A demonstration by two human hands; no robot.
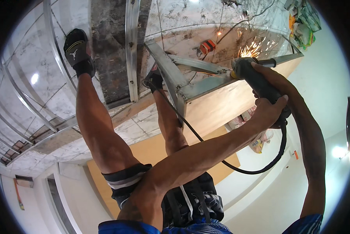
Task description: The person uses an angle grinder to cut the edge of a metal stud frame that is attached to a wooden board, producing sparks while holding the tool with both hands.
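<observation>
An angle grinder [259, 80] with a dark body is held over a welded metal frame [206, 86], near the end of one bar. My left hand [269, 111] is closed around the rear of the grinder, by its black cord [274, 159]. Further forward, my right hand [274, 80] wraps the grinder's body, close to its black side handle [268, 62]. Orange sparks [252, 50] fly from the far side of the grinder's head. The disc's contact with the metal is hidden. A pale wooden panel [218, 106] forms the near side of the frame.
My feet in dark slides [76, 46] stand among metal bars [131, 46] at the left. A small orange-and-black object [207, 46] lies on the stained tile floor beyond the frame. Plastic bags [303, 33] lie at the far right, and the cord loops below my hands.
</observation>
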